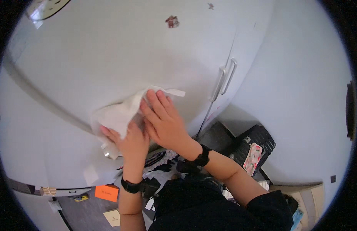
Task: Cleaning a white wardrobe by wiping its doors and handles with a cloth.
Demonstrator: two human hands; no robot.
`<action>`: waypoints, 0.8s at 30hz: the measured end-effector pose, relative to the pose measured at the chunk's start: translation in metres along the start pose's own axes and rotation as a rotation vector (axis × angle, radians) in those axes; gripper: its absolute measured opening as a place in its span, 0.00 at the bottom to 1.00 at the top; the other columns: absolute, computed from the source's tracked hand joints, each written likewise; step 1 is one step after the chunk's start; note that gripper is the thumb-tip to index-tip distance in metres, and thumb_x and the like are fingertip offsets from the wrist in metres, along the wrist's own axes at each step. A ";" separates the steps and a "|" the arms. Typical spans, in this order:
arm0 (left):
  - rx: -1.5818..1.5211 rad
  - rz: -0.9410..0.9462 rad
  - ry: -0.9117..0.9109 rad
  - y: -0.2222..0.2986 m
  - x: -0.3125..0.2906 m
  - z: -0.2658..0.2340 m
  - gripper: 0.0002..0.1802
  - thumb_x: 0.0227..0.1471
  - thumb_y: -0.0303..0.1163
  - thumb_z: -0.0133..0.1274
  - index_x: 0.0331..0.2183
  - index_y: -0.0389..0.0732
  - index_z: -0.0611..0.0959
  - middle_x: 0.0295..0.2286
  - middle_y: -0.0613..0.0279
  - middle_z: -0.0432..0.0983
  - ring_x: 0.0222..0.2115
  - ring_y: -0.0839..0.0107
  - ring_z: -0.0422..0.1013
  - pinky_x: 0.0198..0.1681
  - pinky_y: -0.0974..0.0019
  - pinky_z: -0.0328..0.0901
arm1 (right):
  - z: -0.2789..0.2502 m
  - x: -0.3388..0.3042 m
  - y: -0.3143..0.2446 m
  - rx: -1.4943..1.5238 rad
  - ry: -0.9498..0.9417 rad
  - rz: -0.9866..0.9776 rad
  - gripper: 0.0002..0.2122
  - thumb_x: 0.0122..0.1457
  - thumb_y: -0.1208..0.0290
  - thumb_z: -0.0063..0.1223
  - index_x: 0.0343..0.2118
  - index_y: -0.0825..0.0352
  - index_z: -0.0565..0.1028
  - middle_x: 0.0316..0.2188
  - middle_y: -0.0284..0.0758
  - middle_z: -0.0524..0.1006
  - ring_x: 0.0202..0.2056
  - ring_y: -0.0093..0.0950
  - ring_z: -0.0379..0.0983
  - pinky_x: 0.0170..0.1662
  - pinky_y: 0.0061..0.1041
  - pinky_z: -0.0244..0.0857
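A crumpled white cloth bag [119, 115] with a short strap at its upper right is in front of a large pale cupboard. My left hand [133, 144] grips its lower edge, with some fingers tucked under the fabric and partly hidden. On the bag's right side lies my right hand [165, 123], its fingers stretched out and flat against the cloth. Slight motion blur softens both hands. A black band [131, 186] circles my left wrist and another black band [202, 155] circles my right one.
Two metal handles [221, 82] stick out from the cupboard doors [109, 57] at the right. On the floor, a black suitcase [268, 135] carries a patterned pouch [252, 158]. An orange box [107, 193] and a cream card [112, 218] lie at lower left.
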State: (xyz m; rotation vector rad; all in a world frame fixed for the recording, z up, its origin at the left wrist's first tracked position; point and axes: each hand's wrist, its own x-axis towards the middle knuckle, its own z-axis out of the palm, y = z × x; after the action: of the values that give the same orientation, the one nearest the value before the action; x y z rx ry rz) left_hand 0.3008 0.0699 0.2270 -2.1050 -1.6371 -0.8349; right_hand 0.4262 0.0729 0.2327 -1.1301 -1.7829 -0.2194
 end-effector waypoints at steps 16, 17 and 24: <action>0.270 0.046 0.013 0.002 0.004 0.002 0.29 0.44 0.41 0.49 0.49 0.45 0.68 0.52 0.49 0.58 0.55 0.42 0.44 0.52 0.32 0.25 | 0.020 -0.012 0.003 -0.022 0.078 0.021 0.24 0.49 0.67 0.45 0.53 0.57 0.63 0.56 0.33 0.57 0.56 0.32 0.51 0.58 0.35 0.42; 0.292 0.050 0.008 0.002 0.004 0.002 0.29 0.44 0.41 0.49 0.50 0.44 0.68 0.52 0.49 0.57 0.55 0.40 0.43 0.52 0.32 0.25 | 0.020 -0.012 0.002 -0.024 0.084 0.025 0.24 0.49 0.67 0.45 0.53 0.57 0.63 0.56 0.33 0.57 0.56 0.32 0.51 0.58 0.35 0.42; 0.234 0.042 -0.003 0.003 0.002 0.005 0.25 0.45 0.40 0.49 0.48 0.50 0.71 0.52 0.51 0.57 0.55 0.40 0.44 0.53 0.32 0.27 | 0.020 -0.014 0.002 -0.025 0.078 0.047 0.24 0.49 0.67 0.46 0.52 0.57 0.63 0.57 0.33 0.56 0.57 0.32 0.50 0.58 0.37 0.41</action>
State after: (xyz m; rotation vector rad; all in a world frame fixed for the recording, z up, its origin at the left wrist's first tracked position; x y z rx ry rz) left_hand 0.3050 0.0739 0.2250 -1.9716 -1.6012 -0.5946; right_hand 0.4165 0.0776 0.2105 -1.1649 -1.6872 -0.2550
